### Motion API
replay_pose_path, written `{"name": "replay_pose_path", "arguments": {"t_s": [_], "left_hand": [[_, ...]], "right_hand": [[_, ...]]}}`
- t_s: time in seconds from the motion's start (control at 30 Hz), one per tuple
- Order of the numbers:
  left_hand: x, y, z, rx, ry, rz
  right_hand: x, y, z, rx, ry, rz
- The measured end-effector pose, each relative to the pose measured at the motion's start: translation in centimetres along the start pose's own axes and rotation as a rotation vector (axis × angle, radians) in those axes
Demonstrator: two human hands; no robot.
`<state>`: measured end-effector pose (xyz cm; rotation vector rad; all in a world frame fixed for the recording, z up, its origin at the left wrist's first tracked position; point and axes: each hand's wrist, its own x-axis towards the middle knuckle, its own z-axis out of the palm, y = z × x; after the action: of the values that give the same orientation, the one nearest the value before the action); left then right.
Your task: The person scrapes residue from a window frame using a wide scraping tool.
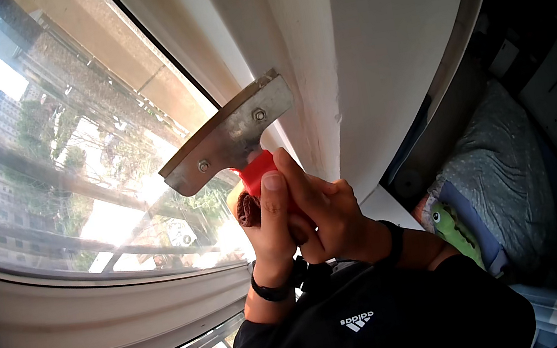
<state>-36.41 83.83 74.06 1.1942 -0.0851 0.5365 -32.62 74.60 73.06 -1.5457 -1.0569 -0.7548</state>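
Observation:
In front of the window, I hold up a wide-bladed hand scraper. Its flat metal head carries two bolts and a brownish strip along the far edge, and its handle is red. My right hand grips this handle from the right. A crumpled dark brown cloth is bunched in my left hand, whose thumb presses near the base of the red part. Both hands meet around the handle, so its lower end is hidden. The metal head overlaps the window frame's edge from my viewpoint; I cannot tell whether it touches.
A large windowpane fills the left, with bars and buildings beyond. Its pale frame runs below, and a white wall stands to the right. Farther right lie a grey patterned quilt and a green plush toy.

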Motion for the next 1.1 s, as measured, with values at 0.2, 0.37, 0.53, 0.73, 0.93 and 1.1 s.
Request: {"name": "replay_pose_path", "arguments": {"t_s": [0.2, 0.37, 0.53, 0.73, 0.93, 1.1], "left_hand": [[-0.3, -0.7, -0.5, 0.039, 0.021, 0.012], [-1.5, -1.3, -0.7, 0.080, 0.021, -0.012], [-1.2, -1.0, -0.5, 0.050, 0.018, -0.023], [-0.6, -0.6, -0.2, 0.021, 0.007, -0.016], [0.2, 0.4, 0.8, 0.017, -0.027, 0.022], [-0.2, -0.2, 0.1, 0.067, -0.028, 0.002]], "right_hand": [[-0.2, 0.0, -0.1, 0.042, -0.018, 0.033], [-1.5, -0.1, -0.2, 0.058, -0.050, 0.068], [-1.5, -0.1, -0.1, 0.053, -0.044, 0.064], [-0.7, 0.1, -0.2, 0.048, -0.006, 0.013], [0.3, 0.0, -0.7, 0.062, -0.026, 0.018], [0.0, -0.5, -1.2, 0.048, -0.072, 0.062]]}}
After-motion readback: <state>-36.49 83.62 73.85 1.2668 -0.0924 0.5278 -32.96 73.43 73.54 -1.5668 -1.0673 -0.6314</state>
